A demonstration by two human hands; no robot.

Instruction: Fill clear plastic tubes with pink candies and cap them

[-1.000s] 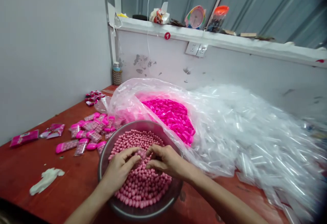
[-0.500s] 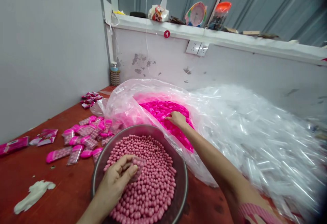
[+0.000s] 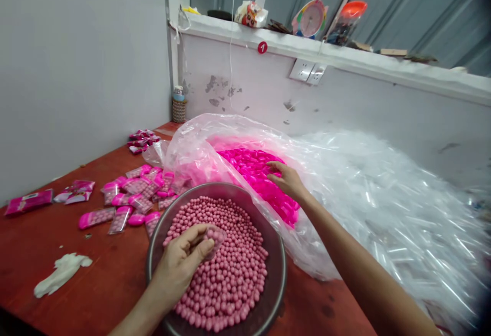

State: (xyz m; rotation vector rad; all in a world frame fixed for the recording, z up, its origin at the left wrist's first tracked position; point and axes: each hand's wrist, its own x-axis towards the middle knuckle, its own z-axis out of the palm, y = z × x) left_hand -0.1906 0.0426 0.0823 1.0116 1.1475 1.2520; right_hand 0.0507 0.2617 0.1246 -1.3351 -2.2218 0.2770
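My left hand (image 3: 180, 262) is closed around a small clear plastic container (image 3: 217, 239) with pink balls inside. It is held over a dark round basin (image 3: 283, 267) of loose pink balls (image 3: 226, 274). My right hand (image 3: 287, 180) reaches over a clear plastic bag (image 3: 215, 124) of bright pink caps (image 3: 249, 164). Thumb and fingers are apart there, with nothing seen between them; whether the fingertips touch the caps I cannot tell. Left of the basin lie several filled clear containers with pink caps (image 3: 120, 218).
A big heap of clear empty containers (image 3: 383, 208) spreads over the right side. On the red table (image 3: 111, 269) lie a crumpled white cloth (image 3: 63, 273) and pink packets (image 3: 30, 202). A shelf (image 3: 284, 39) with a clock (image 3: 310, 19) runs along the wall.
My right hand's fingers have spread and lifted a little from the caps. My left hand still holds the container over the basin. The whole view has shifted slightly.
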